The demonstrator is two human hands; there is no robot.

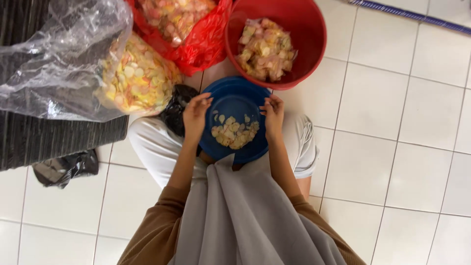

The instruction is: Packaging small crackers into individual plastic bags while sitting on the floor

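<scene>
Both forearms reached toward twelve o'clock; the left hand (pixel 195 117) curled at ten. The right hand (pixel 273 115) curled at two, fingers bent inward.

- The floor (pixel 392 147) is laid with square white tiles, glossy, with thin grey grout lines running slightly aslant across the view.
- At 9 o'clock lies a dark mat (pixel 54 137) with fine pale stripes, its lower edge resting on the tiles.
- Just under that mat, towards 8 o'clock, a crumpled black plastic bag (pixel 64 169) sits on the floor.
- At 1 o'clock, near the top edge, a thin blue ribbed hose (pixel 412 15) crosses the tiles at a slant.
- The light is soft and even, giving a dull sheen on the tiles at 3 o'clock and only faint shadows.
- No wall, window or furniture shows; the view looks straight down.
</scene>
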